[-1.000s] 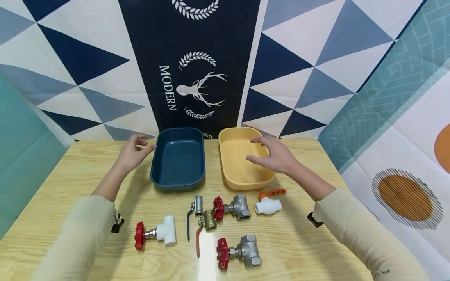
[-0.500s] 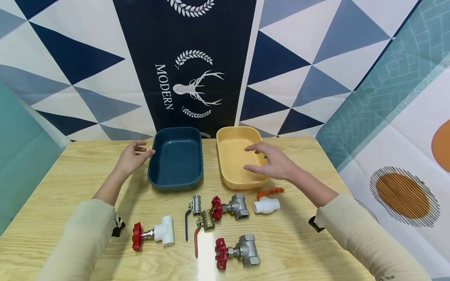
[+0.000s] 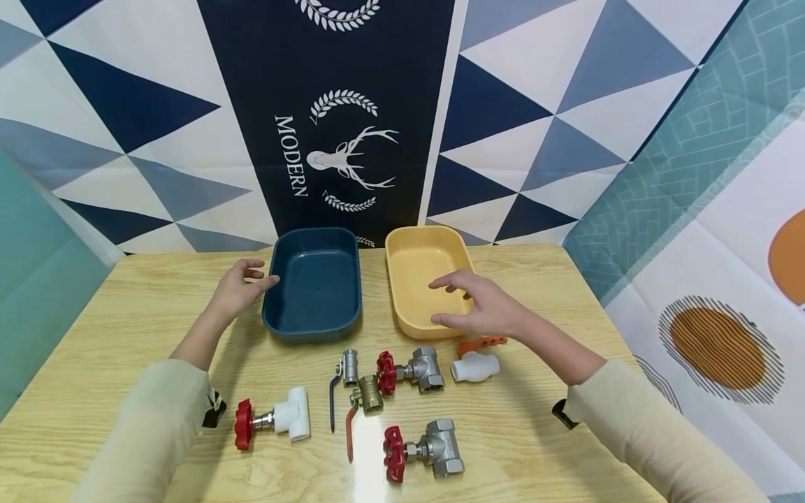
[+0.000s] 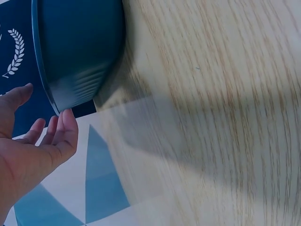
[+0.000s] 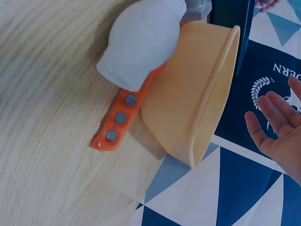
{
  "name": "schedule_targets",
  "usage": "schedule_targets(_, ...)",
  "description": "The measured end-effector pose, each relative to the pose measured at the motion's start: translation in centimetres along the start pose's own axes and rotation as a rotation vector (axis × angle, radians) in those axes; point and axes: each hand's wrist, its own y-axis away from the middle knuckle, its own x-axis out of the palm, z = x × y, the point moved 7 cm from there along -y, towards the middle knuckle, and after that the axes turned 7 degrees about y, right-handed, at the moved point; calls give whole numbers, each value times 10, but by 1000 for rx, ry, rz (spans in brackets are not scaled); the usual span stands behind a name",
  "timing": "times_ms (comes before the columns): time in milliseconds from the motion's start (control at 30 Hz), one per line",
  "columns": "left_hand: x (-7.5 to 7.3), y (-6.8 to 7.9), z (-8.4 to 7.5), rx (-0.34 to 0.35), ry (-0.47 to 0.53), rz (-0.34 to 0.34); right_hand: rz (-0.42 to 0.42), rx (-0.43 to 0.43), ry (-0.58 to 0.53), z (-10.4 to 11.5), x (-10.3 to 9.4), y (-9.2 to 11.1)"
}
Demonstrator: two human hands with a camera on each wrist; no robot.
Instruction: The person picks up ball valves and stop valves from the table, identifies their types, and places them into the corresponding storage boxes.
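Note:
My left hand (image 3: 237, 288) is held beside the dark blue bin (image 3: 314, 335), its thumb overlapping the left rim in the head view. In the left wrist view its fingers (image 4: 61, 134) are loosely bent near the bin's edge and hold nothing. Over the right part of the yellow bin (image 3: 411, 279) hovers my right hand (image 3: 481, 304), thumb and fingers spread apart. The right wrist view shows that palm (image 5: 287, 150) with nothing in it. Below this hand lies a white plastic ball valve (image 3: 476, 367) with an orange handle (image 5: 120, 117).
Nearer me lie two steel gate valves (image 3: 426, 370) with red handwheels, a white tee valve (image 3: 292, 414) with a red handwheel, a blue-lever ball valve (image 3: 349, 367) and a brass red-lever valve (image 3: 371, 395). A patterned cloth (image 3: 352, 70) hangs behind the wooden table (image 3: 534, 433).
My right hand has lowered slightly toward the near side of the yellow bin. My left hand has dropped a little, its thumb coming over the blue rim. The head view has shifted slightly.

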Motion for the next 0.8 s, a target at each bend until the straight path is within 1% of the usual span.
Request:
schedule_targets(167, 1, 0, 2, -9, 9, 8, 6, -15, 5, 4, 4, 3)
schedule_targets(500, 2, 0, 2, -15, -14, 7, 35, -66, -42, 17, 12, 9)
schedule_targets(800, 4, 0, 5, -31, -14, 18, 61, -73, -53, 25, 20, 15)
